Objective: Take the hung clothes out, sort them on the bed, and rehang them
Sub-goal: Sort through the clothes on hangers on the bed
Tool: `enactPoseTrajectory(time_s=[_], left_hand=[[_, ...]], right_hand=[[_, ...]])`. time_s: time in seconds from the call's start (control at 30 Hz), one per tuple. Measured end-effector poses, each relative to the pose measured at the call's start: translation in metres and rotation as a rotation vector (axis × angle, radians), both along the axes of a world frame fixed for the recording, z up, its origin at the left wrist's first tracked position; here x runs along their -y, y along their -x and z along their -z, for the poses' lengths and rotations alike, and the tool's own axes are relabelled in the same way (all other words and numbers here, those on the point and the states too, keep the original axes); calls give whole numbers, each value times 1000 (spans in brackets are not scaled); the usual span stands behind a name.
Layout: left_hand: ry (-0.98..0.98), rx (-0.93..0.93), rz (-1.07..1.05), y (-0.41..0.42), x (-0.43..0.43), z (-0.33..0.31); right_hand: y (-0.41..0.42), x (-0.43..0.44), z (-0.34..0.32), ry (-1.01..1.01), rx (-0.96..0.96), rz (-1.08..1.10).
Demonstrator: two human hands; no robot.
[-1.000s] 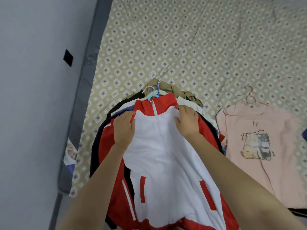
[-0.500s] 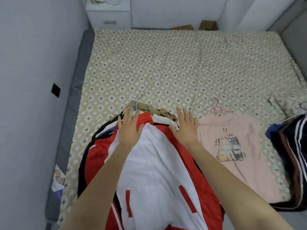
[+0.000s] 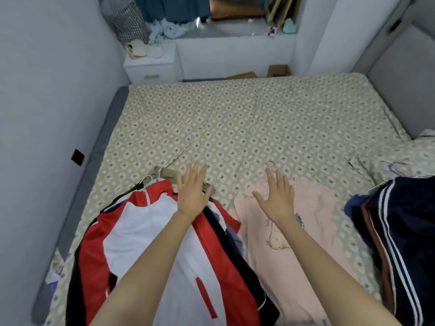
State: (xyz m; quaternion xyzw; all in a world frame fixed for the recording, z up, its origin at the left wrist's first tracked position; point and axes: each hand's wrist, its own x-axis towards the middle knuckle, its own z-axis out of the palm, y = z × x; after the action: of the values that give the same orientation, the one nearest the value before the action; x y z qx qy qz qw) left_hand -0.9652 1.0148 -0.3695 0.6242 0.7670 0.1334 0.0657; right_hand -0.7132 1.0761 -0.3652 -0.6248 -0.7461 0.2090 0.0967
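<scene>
Left hand: fingers straight, spread, holding nothing, over the red-and-white jacket near its shoulder.
Right hand: flat, fingers apart, empty, over the pink shirt near its collar.
Clothes: jacket atop a stack on the bed, pink shirt just beside.
Step, likely sorting: lift by the hanger hooks, one garment at a time, lay flat.

Right hand now over pink shirt

The bed sheet is matt cloth, a bit creased, and the pink top on the right looks like soft matt knit. The red and white jacket on the left is smoother, slightly slick cloth, and its thin blue hanger looks plastic. The far nightstand is just smooth white.
</scene>
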Motion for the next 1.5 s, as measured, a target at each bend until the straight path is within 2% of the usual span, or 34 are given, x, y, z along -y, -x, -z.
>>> enactPoseTrajectory(time_s=[0.2, 0.33, 0.57, 0.8, 1.0, 1.5], left_hand=[[4, 21, -100, -134, -17, -11], [16, 63, -125, -192, -35, -13], [44, 64, -131, -239, -64, -1], [96, 62, -130, -251, -86, 43], [140, 134, -117, -259, -114, 106], [292, 146, -178, -228, -170, 315]], right_hand=[[-107, -34, -15, 40, -11, -93], [-168, -53, -19, 60, 5, -114], [-221, -84, -5, 97, 12, -100], [-234, -117, 32, 145, 39, -106], [-229, -148, 93, 164, 64, -99], [-208, -220, 321, 188, 215, -143]])
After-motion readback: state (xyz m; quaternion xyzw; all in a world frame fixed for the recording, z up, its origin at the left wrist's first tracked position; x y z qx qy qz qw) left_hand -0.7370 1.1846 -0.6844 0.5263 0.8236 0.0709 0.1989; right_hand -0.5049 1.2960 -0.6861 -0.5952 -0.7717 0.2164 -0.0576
